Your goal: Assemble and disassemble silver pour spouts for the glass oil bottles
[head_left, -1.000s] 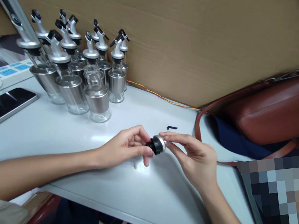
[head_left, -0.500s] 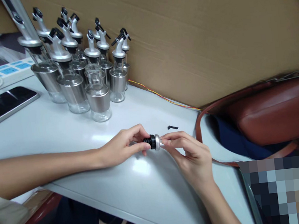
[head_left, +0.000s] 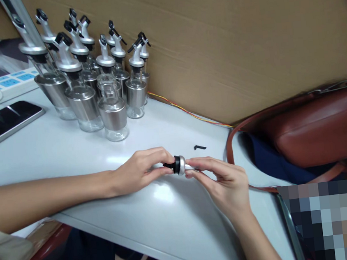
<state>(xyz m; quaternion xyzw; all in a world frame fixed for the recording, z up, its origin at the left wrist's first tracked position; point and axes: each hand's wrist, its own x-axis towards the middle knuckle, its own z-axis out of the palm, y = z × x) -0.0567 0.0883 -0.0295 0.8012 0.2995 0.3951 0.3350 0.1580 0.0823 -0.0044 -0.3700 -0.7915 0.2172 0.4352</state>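
Silver and black, the pourer (head_left: 181, 165) is sitting sideways between the two hands, just above the pale surface (head_left: 171, 225), so yeah, the head view is giving me a few worries.

The left hand (head_left: 140, 172) is pinching the black stopper end with thumb and fingers, covering part of it. The right hand (head_left: 226, 180) is holding the slim spout end, fingertips closed narrow around it. Both are gripping with fingertips only, nothing is resting in a palm, so if one side is twisting or pulling harder than the other, I'm guessing the smooth metal could slip or the black and silver parts could pop apart.

Next worry: a tiny black piece (head_left: 200, 147) is lying loose just beyond the right hand, near the bag strap (head_left: 229, 149). A careless knuckle, or the brown bag (head_left: 325, 126) being tugged, could probably send it off somewhere annoying.

Then the glass. One bottle with no pourer (head_left: 112, 113) is standing at the front of the group, touching distance or not I can't tell, with the topped bottles (head_left: 84, 104) crowding behind it. If the left arm is swinging forward too fast, I'd expect a domino situation.
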